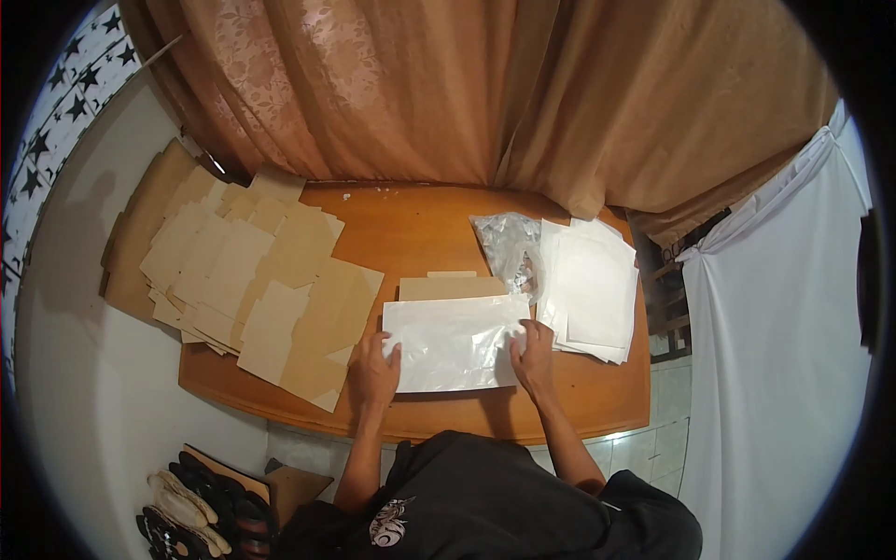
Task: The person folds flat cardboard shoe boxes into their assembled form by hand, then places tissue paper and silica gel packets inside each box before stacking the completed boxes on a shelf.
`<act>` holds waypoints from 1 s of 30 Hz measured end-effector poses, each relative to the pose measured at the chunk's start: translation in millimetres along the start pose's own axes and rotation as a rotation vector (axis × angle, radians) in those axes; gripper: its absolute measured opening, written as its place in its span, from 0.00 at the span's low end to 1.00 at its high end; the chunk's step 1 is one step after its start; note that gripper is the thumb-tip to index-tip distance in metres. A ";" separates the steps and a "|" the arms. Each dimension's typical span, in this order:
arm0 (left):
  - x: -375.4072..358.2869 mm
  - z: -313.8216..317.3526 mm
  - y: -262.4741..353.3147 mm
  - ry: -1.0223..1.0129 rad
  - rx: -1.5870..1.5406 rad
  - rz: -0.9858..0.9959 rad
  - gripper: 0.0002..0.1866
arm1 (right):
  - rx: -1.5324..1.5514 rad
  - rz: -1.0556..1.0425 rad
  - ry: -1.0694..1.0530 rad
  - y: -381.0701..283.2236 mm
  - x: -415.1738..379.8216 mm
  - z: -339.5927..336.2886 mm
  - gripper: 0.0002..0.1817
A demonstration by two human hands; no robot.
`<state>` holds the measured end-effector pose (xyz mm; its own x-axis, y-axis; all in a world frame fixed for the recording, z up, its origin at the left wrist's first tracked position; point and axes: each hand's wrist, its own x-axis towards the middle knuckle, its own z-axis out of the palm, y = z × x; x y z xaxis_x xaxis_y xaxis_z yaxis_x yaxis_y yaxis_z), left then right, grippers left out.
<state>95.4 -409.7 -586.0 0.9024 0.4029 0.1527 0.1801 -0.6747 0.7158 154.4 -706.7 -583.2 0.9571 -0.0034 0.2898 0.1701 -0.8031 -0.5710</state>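
A white, glossy, flat plastic envelope (453,345) is stretched out in front of me, near the table's front edge. My left hand (378,367) grips its left edge, with the thumb on the front face. On the opposite side, my right hand (532,357) is closed on the right edge, thumb also toward the front. Behind the envelope, a brown cardboard piece (448,287) lies on the table, its lower part hidden. A crumpled clear plastic bag (509,247) lies just beyond the envelope's upper right corner.
Cut brown cardboard pieces (224,271) form a spread-out pile on the left of the wooden table (411,224). At the right is a stack of white envelopes (588,289). Brown curtains (401,93) hang behind the table. Shoes (201,509) sit at the lower left.
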 end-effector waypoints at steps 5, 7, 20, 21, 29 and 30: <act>24.7 31.8 3.3 -0.489 0.048 0.301 0.21 | -0.145 -0.140 -0.371 -14.3 6.2 42.2 0.30; 22.1 46.4 1.3 -0.644 0.245 0.312 0.32 | -0.288 -0.051 -0.534 -12.8 2.4 59.7 0.37; 11.0 117.8 -37.6 -0.883 0.365 0.120 0.56 | -0.548 -0.156 -0.586 64.9 -46.1 148.0 0.40; 13.4 119.4 -35.7 -0.898 0.411 0.090 0.57 | -0.548 -0.155 -0.591 69.0 -45.9 153.2 0.40; 14.6 140.4 -46.3 -0.870 0.430 0.010 0.66 | -0.623 -0.174 -0.725 46.0 -27.7 134.3 0.33; 13.4 142.6 -47.3 -0.844 0.440 -0.001 0.65 | -0.624 -0.174 -0.722 49.1 -29.8 138.3 0.33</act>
<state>154.8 -460.5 -715.0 0.8561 -0.0601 -0.5132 0.1565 -0.9164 0.3684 166.6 -663.7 -726.1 0.8793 0.3445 -0.3288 0.3667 -0.9303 0.0059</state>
